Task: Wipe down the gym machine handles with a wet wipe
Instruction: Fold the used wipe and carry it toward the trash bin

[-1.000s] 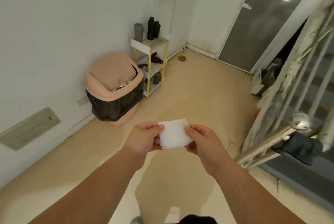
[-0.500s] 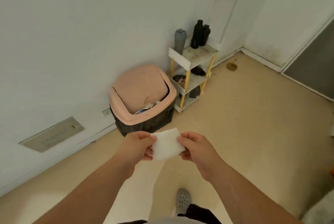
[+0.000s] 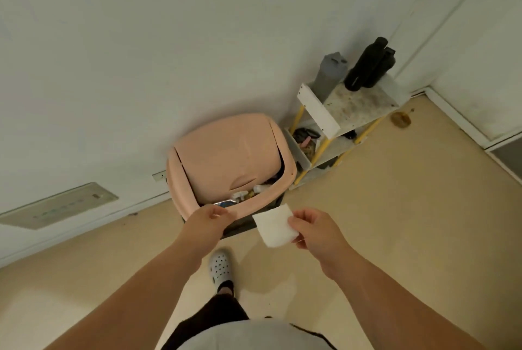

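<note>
Head view: wet wipe (image 3: 275, 226) now pinched by right hand (image 3: 313, 229) alone — left hand (image 3: 209, 221) moved to front rim of bin (image 3: 173, 177), fingers curled, grip unclear. Wiping prob. done — disposal judged next.

The wipe (image 3: 275, 226) is a white, roughly square sheet, flat and smooth, tilted so that one corner points up toward the pink bin (image 3: 226, 152). The right hand (image 3: 313, 229) pinches its right edge between thumb and fingers. It hangs in the air just in front of the bin's near rim, toward the bin's right side.
</note>
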